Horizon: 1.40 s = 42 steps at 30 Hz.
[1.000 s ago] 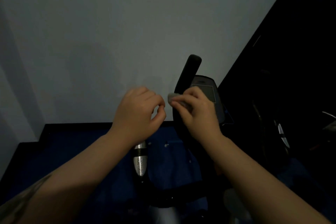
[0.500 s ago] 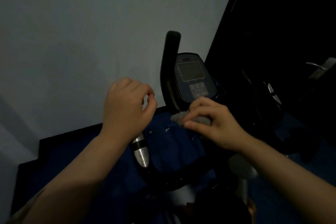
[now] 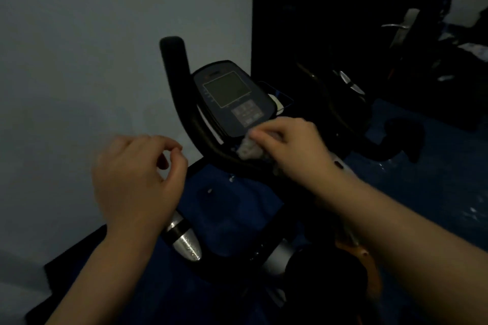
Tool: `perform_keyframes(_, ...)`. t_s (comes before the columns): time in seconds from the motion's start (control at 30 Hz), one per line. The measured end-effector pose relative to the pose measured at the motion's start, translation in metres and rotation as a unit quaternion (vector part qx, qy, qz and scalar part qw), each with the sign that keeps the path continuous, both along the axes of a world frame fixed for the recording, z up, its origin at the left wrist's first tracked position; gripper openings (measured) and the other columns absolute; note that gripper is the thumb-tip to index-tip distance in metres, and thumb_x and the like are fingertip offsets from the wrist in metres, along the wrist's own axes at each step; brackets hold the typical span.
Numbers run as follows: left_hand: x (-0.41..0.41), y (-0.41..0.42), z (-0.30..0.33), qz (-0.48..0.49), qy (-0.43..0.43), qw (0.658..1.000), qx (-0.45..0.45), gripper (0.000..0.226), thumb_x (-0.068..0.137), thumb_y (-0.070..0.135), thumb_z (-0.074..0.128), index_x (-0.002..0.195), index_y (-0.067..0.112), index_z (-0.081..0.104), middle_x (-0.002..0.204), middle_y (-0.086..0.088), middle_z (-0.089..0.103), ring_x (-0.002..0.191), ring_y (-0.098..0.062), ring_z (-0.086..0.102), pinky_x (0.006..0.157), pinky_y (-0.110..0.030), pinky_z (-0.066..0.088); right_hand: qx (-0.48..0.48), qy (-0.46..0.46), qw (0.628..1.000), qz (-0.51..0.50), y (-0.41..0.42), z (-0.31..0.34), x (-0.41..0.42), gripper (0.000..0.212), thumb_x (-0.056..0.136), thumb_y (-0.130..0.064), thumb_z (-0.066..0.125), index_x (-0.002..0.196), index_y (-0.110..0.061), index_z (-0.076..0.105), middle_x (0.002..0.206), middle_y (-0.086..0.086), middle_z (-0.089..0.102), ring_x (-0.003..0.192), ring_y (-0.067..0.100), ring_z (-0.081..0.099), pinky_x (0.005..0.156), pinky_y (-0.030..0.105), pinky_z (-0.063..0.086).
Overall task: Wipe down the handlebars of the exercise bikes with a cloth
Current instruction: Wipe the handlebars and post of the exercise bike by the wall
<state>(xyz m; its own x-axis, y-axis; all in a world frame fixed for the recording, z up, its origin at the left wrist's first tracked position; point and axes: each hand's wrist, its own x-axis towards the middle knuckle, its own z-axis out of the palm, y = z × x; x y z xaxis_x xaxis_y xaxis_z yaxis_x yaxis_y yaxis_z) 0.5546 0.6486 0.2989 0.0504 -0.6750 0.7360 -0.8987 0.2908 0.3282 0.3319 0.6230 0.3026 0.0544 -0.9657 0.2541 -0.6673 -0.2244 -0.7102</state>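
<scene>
Dim room, detail limited. Your right hand [image 3: 295, 148] grips a small grey cloth [image 3: 249, 149], bunched under curled fingers, pressed onto the black handlebar [image 3: 184, 113] at its low bend, just below the console [image 3: 232, 95]. Your left hand [image 3: 137, 177] hovers apart from the bike, fingers loosely curled w/ thumb near index tip, holding nothing visible; not on the bar. Handlebar's left arm rises upright to a rounded end beside the wall [image 3: 79, 47]; the chrome grip sensor [image 3: 184, 240] sits lower, just under your left wrist. Progress, judged: cloth is at the centre bend, so wipe on this bike looks mid-way at best. Can't tell from sheen which stretches are already clean; too dark. Likely left: right-side arm of the bar [image 3: 380, 150], running off into shadow, the lower grip w/ the sensor, maybe the upright end. Task says bikes, plural: a second dark frame [image 3: 348, 84] shows at right by the door handle [image 3: 401, 25], poss. another machine or a reflection, cannot tell. No cloth near it, so treat as not yet done.
</scene>
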Motion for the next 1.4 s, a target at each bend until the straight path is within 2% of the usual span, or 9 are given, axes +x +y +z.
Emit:
perform_keyframes(0.17, -0.002, 0.007, 0.007, -0.037, 0.067, 0.996, 0.045, 0.014, 0.084, 0.024, 0.056, 0.079, 0.024, 0.069, 0.068, 0.013, 0.057, 0.071, -0.013, 0.048, 0.067, -0.041, 0.045, -0.039, 0.007, 0.999, -0.005, 0.037, -0.018, -0.012, 0.018, 0.091, -0.032, 0.06, 0.1, -0.025, 0.074, 0.079, -0.006, 0.06, 0.077, 0.007, 0.058, 0.072, 0.031, 0.05)
perform_keyframes(0.3, -0.027, 0.021, 0.014, -0.076, 0.125, 0.988, 0.043, 0.011, 0.086, 0.026, 0.053, 0.083, 0.03, 0.064, 0.077, 0.024, 0.053, 0.072, 0.001, 0.046, 0.099, -0.046, 0.038, -0.011, 0.025, 1.0, 0.011, 0.07, -0.019, -0.048, 0.022, 0.084, -0.03, 0.068, 0.105, -0.026, 0.073, 0.079, -0.011, 0.057, 0.075, 0.001, 0.054, 0.066, 0.009, 0.037)
perform_keyframes(0.47, -0.095, 0.049, -0.001, -0.169, 0.168, 0.961, 0.141, 0.011, 0.087, 0.024, 0.054, 0.092, 0.029, 0.063, 0.09, 0.025, 0.054, 0.093, -0.005, 0.052, 0.084, -0.039, 0.046, 0.0, -0.042, 0.999, 0.023, 0.043, -0.009, -0.042, 0.019, 0.083, -0.024, 0.07, 0.101, -0.019, 0.074, 0.09, -0.005, 0.064, 0.085, 0.004, 0.059, 0.077, 0.016, 0.046)
perform_keyframes(0.57, -0.118, 0.053, -0.014, -0.159, 0.172, 0.955, 0.18, 0.018, 0.089, 0.017, 0.058, 0.104, 0.026, 0.063, 0.108, 0.016, 0.058, 0.11, -0.006, 0.049, 0.097, -0.044, 0.043, -0.017, -0.093, 0.995, 0.026, 0.063, -0.033, -0.042, 0.021, 0.084, -0.019, 0.069, 0.105, -0.021, 0.073, 0.088, 0.0, 0.063, 0.084, 0.002, 0.058, 0.075, 0.014, 0.045)
perform_keyframes(0.73, -0.139, 0.064, -0.029, -0.161, 0.173, 0.94, 0.247, 0.038, 0.092, 0.035, 0.05, 0.13, 0.036, 0.046, 0.148, 0.021, 0.029, 0.143, 0.005, 0.005, 0.117, -0.033, 0.013, -0.026, -0.052, 0.998, 0.032, 0.087, -0.044, -0.097, 0.014, 0.081, -0.021, 0.073, 0.094, -0.026, 0.076, 0.083, -0.014, 0.065, 0.08, -0.002, 0.061, 0.07, 0.007, 0.044)
perform_keyframes(0.87, -0.147, 0.068, -0.037, -0.117, 0.064, 0.947, 0.292, 0.065, 0.088, 0.048, 0.033, 0.149, 0.03, 0.02, 0.155, 0.022, 0.001, 0.139, 0.007, -0.023, 0.118, -0.032, -0.002, -0.08, 0.07, 0.988, -0.108, 0.052, -0.039, -0.076, 0.016, 0.09, -0.028, 0.062, 0.101, -0.025, 0.073, 0.097, -0.007, 0.06, 0.079, 0.006, 0.058, 0.065, 0.021, 0.046)
perform_keyframes(1.07, -0.144, 0.068, -0.035, -0.098, 0.044, 0.947, 0.302, 0.06, 0.091, 0.043, 0.029, 0.149, 0.032, 0.018, 0.151, 0.027, -0.001, 0.139, 0.011, -0.021, 0.116, -0.03, -0.005, -0.053, 0.038, 0.997, 0.039, 0.064, -0.05, -0.079, 0.016, 0.09, -0.027, 0.062, 0.102, -0.025, 0.073, 0.087, -0.012, 0.053, 0.08, 0.001, 0.052, 0.064, 0.01, 0.039)
perform_keyframes(1.2, -0.145, 0.07, -0.034, -0.087, 0.034, 0.951, 0.293, 0.056, 0.093, 0.041, 0.029, 0.149, 0.031, 0.022, 0.154, 0.023, 0.005, 0.141, 0.008, -0.015, 0.118, -0.031, -0.002, -0.059, 0.135, 0.989, 0.011, 0.042, -0.044, -0.071, 0.02, 0.094, -0.027, 0.055, 0.099, -0.02, 0.072, 0.098, -0.003, 0.056, 0.081, 0.014, 0.058, 0.065, 0.029, 0.046)
perform_keyframes(1.4, -0.145, 0.071, -0.033, -0.08, 0.035, 0.95, 0.301, 0.053, 0.098, 0.033, 0.038, 0.148, 0.033, 0.022, 0.155, 0.024, 0.004, 0.141, 0.008, -0.016, 0.117, -0.028, -0.006, -0.075, 0.14, 0.98, 0.12, 0.052, -0.039, -0.098, 0.019, 0.09, -0.026, 0.061, 0.107, -0.03, 0.069, 0.087, -0.009, 0.05, 0.075, 0.008, 0.055, 0.059, 0.026, 0.05)
